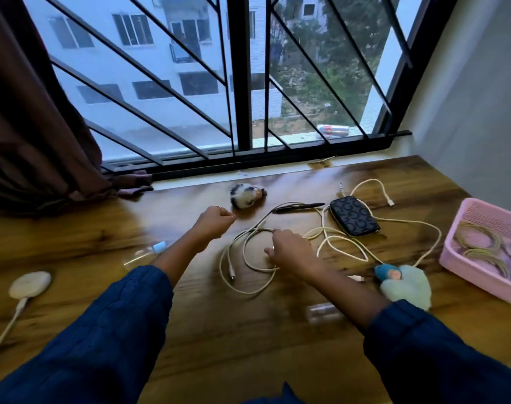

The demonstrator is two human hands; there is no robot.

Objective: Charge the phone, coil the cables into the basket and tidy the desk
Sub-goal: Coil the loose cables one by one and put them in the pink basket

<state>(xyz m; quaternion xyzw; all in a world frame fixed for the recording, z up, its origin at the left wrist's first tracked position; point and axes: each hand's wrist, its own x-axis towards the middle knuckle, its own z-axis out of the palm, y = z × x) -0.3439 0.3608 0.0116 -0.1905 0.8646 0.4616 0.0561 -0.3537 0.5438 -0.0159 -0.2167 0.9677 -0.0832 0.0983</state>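
A person in dark blue sleeves leans over a dark wooden desk [248,330] set against a barred window. In the middle of the desk lies a thin cream-white charging cable [248,265], loosely looped, with one small plug end resting inside the loop. The right hand [289,250] rests on the top of that loop, fingers curled and pinching the strand where it doubles. The left hand [216,221] hovers just beside it with its fingers curled in; it may be pinching the same cable's far end, but that is too small to tell.

The cable looks light, limp and a little springy, so it will likely want to uncoil. Holding it where the strands cross, rather than by the plugs, should keep the loops together.

To the right, a second, longer white cable [408,223] sprawls around a dark patterned zip pouch [354,216], touching it.

At the far right edge sits a shallow pink plastic basket [481,279] with perforated walls. Inside it lie two already coiled yellowish cables [481,246], one behind the other.

At the far left, a round white charging pad [29,284] rests on the desk with its own lead trailing off. No phone is visible.
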